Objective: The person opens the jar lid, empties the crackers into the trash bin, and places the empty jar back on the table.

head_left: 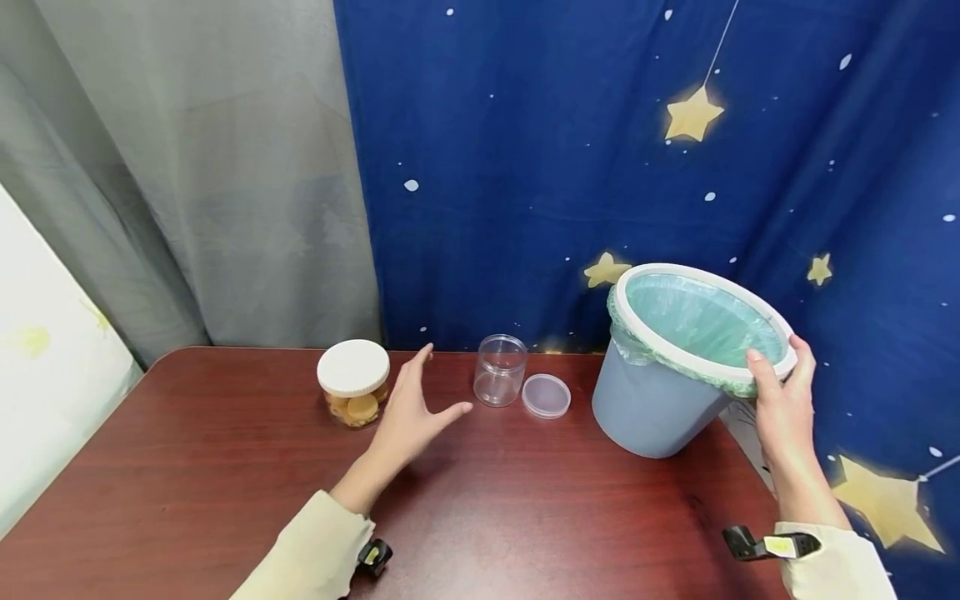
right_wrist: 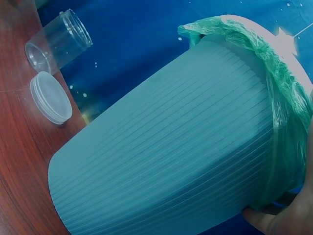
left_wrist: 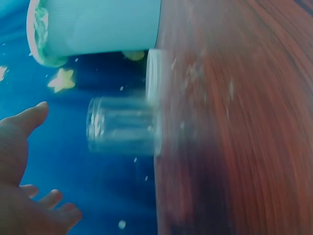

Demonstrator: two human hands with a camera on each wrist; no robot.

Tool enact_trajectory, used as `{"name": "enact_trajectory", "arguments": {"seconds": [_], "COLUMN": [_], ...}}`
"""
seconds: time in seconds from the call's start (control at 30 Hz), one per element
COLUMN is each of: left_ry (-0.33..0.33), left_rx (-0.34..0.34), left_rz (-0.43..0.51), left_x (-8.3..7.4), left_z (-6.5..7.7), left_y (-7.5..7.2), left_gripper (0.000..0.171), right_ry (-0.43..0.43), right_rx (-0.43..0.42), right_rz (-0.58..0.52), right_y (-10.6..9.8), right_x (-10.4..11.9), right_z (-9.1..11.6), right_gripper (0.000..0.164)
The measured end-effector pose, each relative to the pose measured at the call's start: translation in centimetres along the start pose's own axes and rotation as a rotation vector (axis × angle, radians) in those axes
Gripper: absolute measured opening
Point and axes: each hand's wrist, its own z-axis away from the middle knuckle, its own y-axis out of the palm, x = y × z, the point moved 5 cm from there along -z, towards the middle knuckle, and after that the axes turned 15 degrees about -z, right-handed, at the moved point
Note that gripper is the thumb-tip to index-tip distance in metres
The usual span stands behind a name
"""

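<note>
My right hand [head_left: 786,408] grips the white rim of a blue-grey trash bin [head_left: 652,408], thumb at the inside and fingers round the outer edge. A green plastic bag [right_wrist: 281,98] lines the bin and folds out over its rim. The bin leans a little toward the right. My left hand [head_left: 408,417] holds nothing, its thumb and fingers spread apart. To its right stands an uncapped clear plastic jar [head_left: 500,372], with a translucent lid [head_left: 546,396] lying beside it. Left of that hand is a white-capped jar [head_left: 354,379] with round yellowish pieces inside.
The reddish-brown wooden table [head_left: 480,508] ends at a back edge just behind the jars. Behind it hang a grey curtain [head_left: 262,167] and a blue curtain with stars [head_left: 487,167]. The bin stands near the table's right edge.
</note>
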Motion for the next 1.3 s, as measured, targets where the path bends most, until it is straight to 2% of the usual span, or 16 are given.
{"name": "enact_trajectory", "arguments": {"seconds": [0.17, 0.3, 0.4, 0.53, 0.67, 0.83, 1.03, 1.17, 1.3], "left_ry": [0.020, -0.023, -0.075, -0.156, -0.242, -0.282, -0.281, -0.290, -0.282], "left_rx": [-0.139, -0.240, -0.276, -0.259, -0.201, -0.134, -0.104, -0.080, -0.089], "left_rz": [-0.041, -0.076, -0.110, -0.093, 0.012, 0.089, 0.162, 0.189, 0.201], "left_x": [1.7, 3.8, 5.5, 8.0, 10.5, 12.7, 14.0, 14.4, 14.4], "left_z": [0.4, 0.5, 0.6, 0.9, 0.8, 0.5, 0.1, 0.2, 0.1], "left_y": [-3.1, -5.1, -6.0, -6.3, -5.8, -5.0, -4.3, -4.0, -3.8], "left_gripper": [0.099, 0.100, 0.104, 0.109, 0.115, 0.123, 0.126, 0.128, 0.122], "right_ry": [0.002, 0.001, 0.003, -0.005, -0.015, -0.016, -0.008, -0.003, 0.004], "right_rx": [-0.001, -0.013, -0.016, -0.009, -0.009, -0.003, -0.008, -0.004, -0.019], "right_rz": [-0.006, -0.031, -0.028, -0.015, -0.015, -0.016, -0.017, -0.020, -0.013], "right_y": [0.0, 0.1, 0.1, 0.1, 0.0, 0.1, 0.1, 0.2, 0.1], "right_x": [0.0, 0.0, 0.0, -0.1, -0.1, -0.1, 0.0, 0.1, 0.0], "right_z": [0.1, 0.0, 0.0, 0.1, 0.1, 0.1, 0.0, 0.0, 0.1], "right_gripper": [0.066, 0.066, 0.065, 0.065, 0.065, 0.065, 0.064, 0.065, 0.065]}}
